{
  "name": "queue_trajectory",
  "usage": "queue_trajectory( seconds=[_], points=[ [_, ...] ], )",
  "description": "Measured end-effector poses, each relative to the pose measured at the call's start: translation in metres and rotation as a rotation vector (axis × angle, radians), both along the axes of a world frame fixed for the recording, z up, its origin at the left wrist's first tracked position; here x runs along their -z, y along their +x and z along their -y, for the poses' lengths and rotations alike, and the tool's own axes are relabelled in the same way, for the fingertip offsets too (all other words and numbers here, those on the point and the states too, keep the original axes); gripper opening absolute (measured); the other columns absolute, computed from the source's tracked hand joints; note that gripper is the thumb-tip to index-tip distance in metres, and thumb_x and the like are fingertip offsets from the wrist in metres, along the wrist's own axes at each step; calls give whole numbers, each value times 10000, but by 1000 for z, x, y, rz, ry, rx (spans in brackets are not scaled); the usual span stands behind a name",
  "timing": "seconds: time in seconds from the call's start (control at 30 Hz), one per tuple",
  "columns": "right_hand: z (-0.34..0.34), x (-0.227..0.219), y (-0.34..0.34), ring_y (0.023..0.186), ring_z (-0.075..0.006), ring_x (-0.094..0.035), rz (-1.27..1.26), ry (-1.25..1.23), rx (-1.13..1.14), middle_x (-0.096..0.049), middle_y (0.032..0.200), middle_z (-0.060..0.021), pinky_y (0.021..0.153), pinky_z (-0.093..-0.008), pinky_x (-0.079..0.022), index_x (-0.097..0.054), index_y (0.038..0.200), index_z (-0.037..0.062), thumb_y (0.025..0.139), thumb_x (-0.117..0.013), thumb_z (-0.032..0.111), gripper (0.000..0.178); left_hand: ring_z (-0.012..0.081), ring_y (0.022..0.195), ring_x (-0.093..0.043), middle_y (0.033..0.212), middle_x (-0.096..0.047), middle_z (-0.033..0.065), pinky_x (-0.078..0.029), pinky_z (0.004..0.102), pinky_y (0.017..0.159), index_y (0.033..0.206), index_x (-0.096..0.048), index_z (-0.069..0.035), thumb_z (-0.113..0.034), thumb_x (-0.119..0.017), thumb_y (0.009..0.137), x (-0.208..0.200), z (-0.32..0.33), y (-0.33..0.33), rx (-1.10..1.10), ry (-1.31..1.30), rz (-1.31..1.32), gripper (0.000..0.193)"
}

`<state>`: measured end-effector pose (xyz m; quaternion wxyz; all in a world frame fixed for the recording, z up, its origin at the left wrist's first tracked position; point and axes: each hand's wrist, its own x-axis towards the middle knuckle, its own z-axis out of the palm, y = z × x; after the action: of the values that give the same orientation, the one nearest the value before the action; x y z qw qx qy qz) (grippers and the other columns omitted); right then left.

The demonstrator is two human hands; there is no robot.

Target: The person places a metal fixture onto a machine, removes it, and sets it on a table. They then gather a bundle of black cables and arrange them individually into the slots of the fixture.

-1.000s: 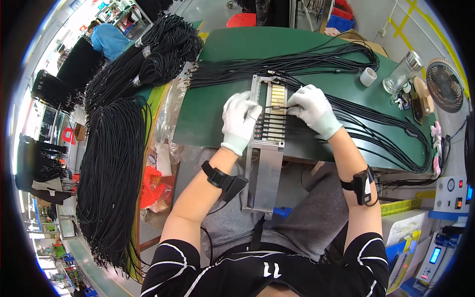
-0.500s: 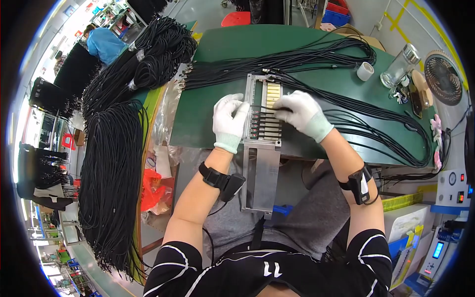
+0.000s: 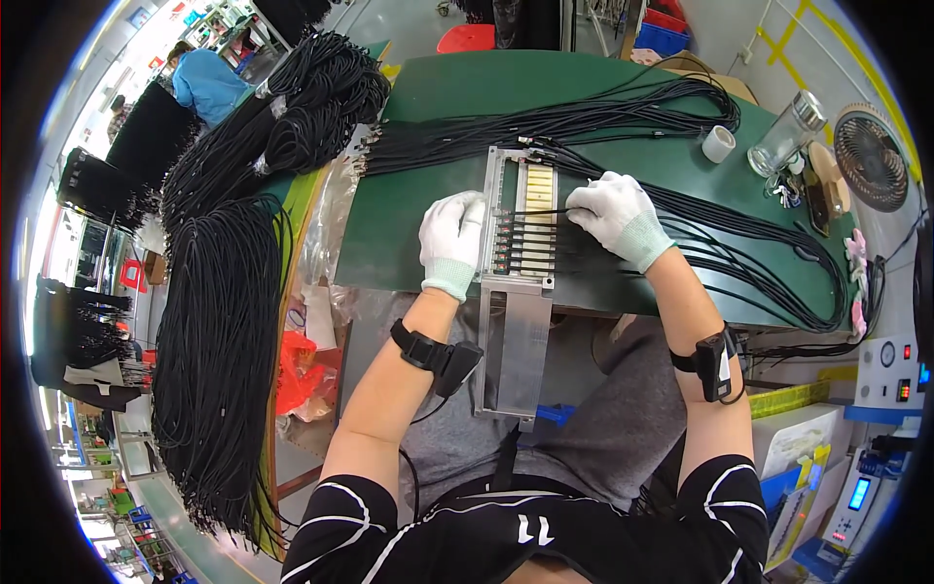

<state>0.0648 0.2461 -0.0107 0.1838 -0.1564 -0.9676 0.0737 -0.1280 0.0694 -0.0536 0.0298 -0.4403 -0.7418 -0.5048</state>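
A metal fixture with a row of slots lies in front of me, several black cable ends set side by side across its nearer part. In its farther part, pale yellow slots show. My right hand, in a white glove, pinches a black cable just right of the fixture; the cable runs leftward across the slots. Also gloved, my left hand is at the fixture's left rail with its fingers curled together. Whatever lies between those fingertips is hidden.
Long black cables stretch over the green table. Big cable bundles hang at the left. Toward the right are a white tape roll, a glass bottle and a small fan. A person in blue is far left.
My right hand has moved right, away from the slots, fingers still on the cable. The left hand has shifted slightly, its fingers drawn together by the rail.
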Motion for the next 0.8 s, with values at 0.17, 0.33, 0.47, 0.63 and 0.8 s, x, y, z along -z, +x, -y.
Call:
queue_trajectory(
  seconds=[0.17, 0.33, 0.47, 0.63, 0.8],
  points=[
    [-1, -2, 0, 852, -288, -621, 61, 52, 31, -682, 767, -51, 791, -419, -482, -721, 874, 144, 852, -691, 262, 124, 309, 971, -661, 1000, -732, 117, -509, 403, 908, 982, -743, -63, -243, -617, 950, 2, -1, -1, -23, -35, -21, 222],
    [2, -2, 0, 851, -285, -618, 85, 46, 38, -680, 774, -47, 792, -412, -476, -720, 870, 144, 858, -684, 265, 126, 306, 969, -660, 1004, -731, 114, -509, 398, 906, 992, -743, -66, -247, -600, 960, 3, 1, -2, 4, -5, -38, 232],
    [4, -4, 1, 841, -284, -615, 48, 46, 5, -674, 770, -47, 785, -409, -472, -717, 861, 141, 859, -684, 267, 130, 302, 990, -657, 1023, -730, 108, -498, 404, 930, 986, -743, -83, -249, -600, 961, 1, 1, 0, -11, -28, -13, 220],
    [10, -7, -4, 837, -282, -614, 38, 76, 3, -667, 767, -44, 786, -408, -472, -716, 870, 141, 854, -693, 270, 132, 339, 1151, -602, 1201, -691, 131, -472, 429, 1001, 1066, -761, -143, -306, -635, 942, 1, -4, 1, 59, -66, 10, 240],
    [4, -4, -5, 861, -278, -618, -20, -9, 42, -665, 792, -44, 802, -415, -480, -715, 878, 146, 834, -719, 287, 147, 423, 1336, -441, 1425, -558, 164, -393, 483, 1107, 1177, -757, -227, -394, -689, 896, -11, -7, 20, 203, -352, -423, 333]
  ],
)
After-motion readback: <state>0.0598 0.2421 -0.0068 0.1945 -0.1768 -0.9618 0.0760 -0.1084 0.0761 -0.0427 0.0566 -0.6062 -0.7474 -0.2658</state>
